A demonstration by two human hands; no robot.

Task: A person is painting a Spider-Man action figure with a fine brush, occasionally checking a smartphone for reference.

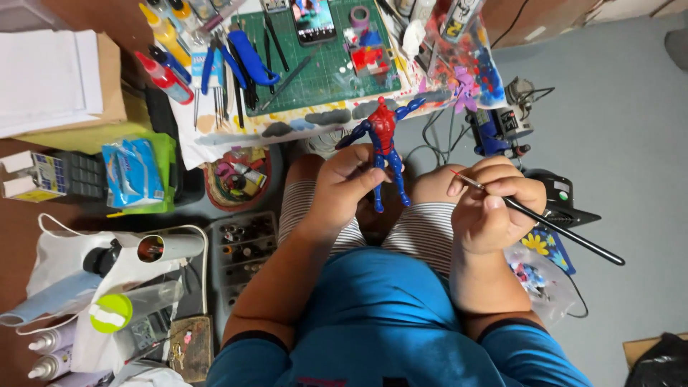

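The right hand (pixel 494 208) is clenched around a thin black paintbrush (pixel 545 226), its red tip just short of the red-and-blue figure (pixel 383 147); the left hand (pixel 344 190) grasps the figure's legs above the knees; bracing both wrists should steady the stroke; the painted spot is too small to make out; beyond, the surface's green cutting mat (pixel 326 72) is partly cut off.

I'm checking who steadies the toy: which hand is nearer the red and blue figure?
Left. The left hand holds the figure by its legs. The right hand sits apart to its right, holding a brush.
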